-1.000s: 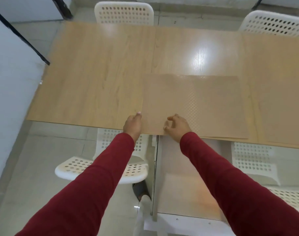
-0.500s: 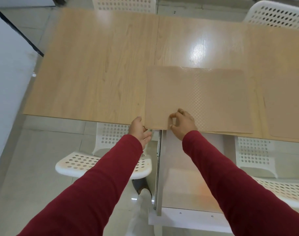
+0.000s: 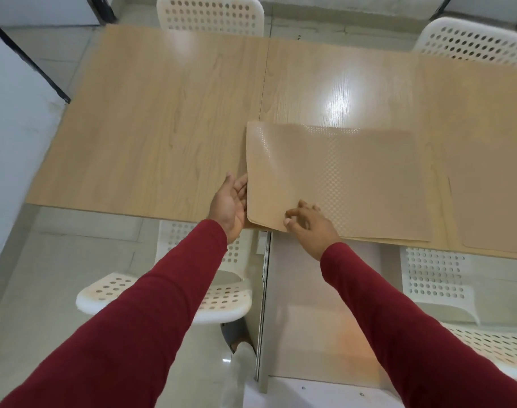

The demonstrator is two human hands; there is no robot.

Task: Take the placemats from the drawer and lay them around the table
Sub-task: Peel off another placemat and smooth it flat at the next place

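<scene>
A stack of tan placemats (image 3: 336, 184) is being handled at the near edge of a light wooden table (image 3: 163, 119), just right of the seam where the two tabletop halves meet. The top mat's near left corner is being lifted slightly off the mats beneath it, whose edges are showing along the near side. The left hand (image 3: 229, 203) is being held open against the left edge of the stack, palm turned toward it and fingers spread loosely, with the fingertips tucked at or under the raised edge; how far under cannot be told. The right hand (image 3: 308, 225) is being rested on top of the stack near the same corner, with its fingers curled and the fingertips pressed down on the mat surface rather than pinched around it. Both arms are being extended from the near side in dark red sleeves (image 3: 169, 295). Another placemat (image 3: 498, 207) is lying flat farther right, close to the near edge and partly cut off by the frame. White perforated chairs are being kept at the table: two at the far side (image 3: 213, 16) and (image 3: 472, 44), and two tucked under the near edge (image 3: 175, 293) and (image 3: 436, 278). Pale floor tiles (image 3: 45, 260) are showing below.
</scene>
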